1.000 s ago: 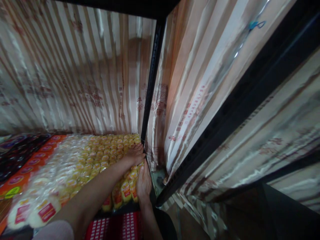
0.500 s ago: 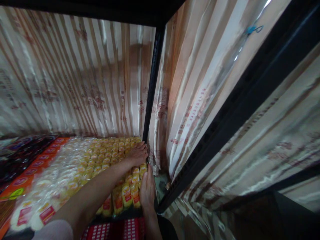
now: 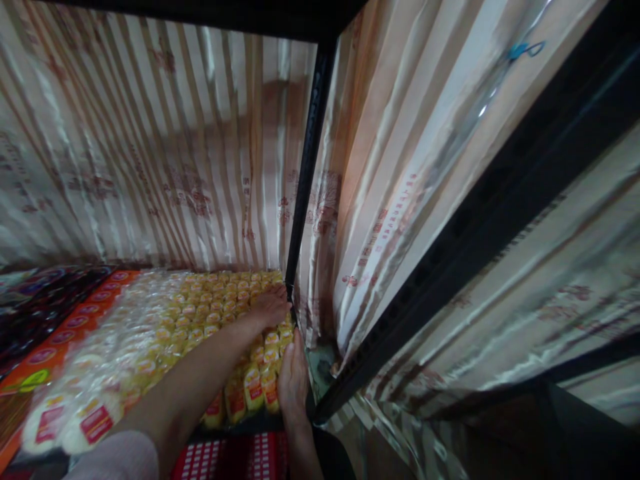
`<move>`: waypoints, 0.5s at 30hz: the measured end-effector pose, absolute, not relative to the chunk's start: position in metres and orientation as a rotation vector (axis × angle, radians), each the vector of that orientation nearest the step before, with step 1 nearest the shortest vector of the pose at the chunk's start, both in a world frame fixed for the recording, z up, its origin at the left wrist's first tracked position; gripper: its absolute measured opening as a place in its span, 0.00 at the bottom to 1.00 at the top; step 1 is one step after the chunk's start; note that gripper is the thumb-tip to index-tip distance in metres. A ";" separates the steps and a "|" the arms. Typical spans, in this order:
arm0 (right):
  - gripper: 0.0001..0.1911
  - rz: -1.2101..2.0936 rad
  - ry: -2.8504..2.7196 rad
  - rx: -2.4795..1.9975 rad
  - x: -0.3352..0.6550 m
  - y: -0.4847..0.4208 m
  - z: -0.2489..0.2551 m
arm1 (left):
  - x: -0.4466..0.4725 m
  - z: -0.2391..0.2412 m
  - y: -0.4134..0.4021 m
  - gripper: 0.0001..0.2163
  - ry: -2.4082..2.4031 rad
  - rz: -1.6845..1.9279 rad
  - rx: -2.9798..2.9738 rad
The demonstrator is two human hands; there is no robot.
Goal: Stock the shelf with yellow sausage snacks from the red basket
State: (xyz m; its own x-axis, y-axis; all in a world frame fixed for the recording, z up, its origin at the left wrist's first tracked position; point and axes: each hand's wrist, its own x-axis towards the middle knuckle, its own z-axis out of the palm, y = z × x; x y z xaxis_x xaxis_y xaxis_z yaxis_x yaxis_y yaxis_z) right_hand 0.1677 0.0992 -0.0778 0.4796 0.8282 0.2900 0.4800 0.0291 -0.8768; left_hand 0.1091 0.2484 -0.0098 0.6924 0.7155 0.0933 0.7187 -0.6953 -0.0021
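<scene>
Rows of yellow packets (image 3: 225,310) with red labels fill the right part of a shelf. My left arm reaches across them, and my left hand (image 3: 270,307) lies on the far packets beside the black upright post (image 3: 303,180), fingers stretched out. Nearer to me, my right hand (image 3: 293,381) rests flat, fingers together and straight, against the right edge of the yellow packets, next to the black sloping rail (image 3: 430,267). Neither hand grips anything that I can see.
White packets with red labels (image 3: 95,373) lie left of the yellow ones, then orange packs (image 3: 65,333) and dark packs (image 3: 30,300). Striped glossy sheeting (image 3: 165,147) lines the back and right side. A red-and-white checked pack (image 3: 235,457) sits at the front.
Both hands stay almost where they were. My left hand's fingers have slid slightly toward the black post, and the view has shifted a little.
</scene>
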 end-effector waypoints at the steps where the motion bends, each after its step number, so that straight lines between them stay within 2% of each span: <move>1: 0.36 0.396 -1.142 -1.611 0.168 0.099 -0.077 | 0.108 -0.010 0.249 0.21 -1.207 -0.137 -2.856; 15: 0.37 0.456 -1.096 -1.561 0.168 0.092 -0.069 | 0.096 0.007 0.239 0.22 -1.271 -0.463 -2.985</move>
